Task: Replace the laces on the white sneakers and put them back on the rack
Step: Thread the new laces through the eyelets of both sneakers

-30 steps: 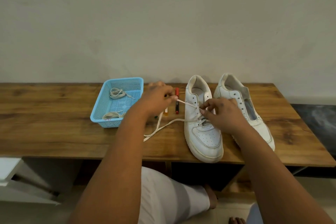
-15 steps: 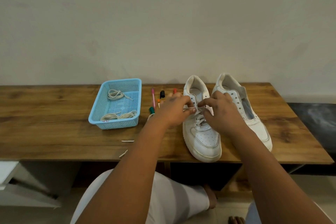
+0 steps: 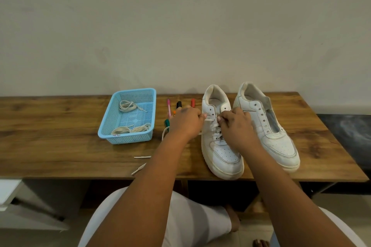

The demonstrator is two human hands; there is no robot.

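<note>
Head view: both hands have closed in on the left white leather sneaker (image 3: 219, 144) on the wooden table (image 3: 60, 126). Left hand (image 3: 185, 121) pinches the white lace (image 3: 209, 120); right hand (image 3: 235, 124) pinches at the eyelets, so lacing is midway.

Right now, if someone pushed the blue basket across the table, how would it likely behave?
The blue basket looks like thin perforated plastic holding only coiled laces, so probably light. On the smooth wooden table it would likely slide, not tip, given its low, wide shape.
</note>
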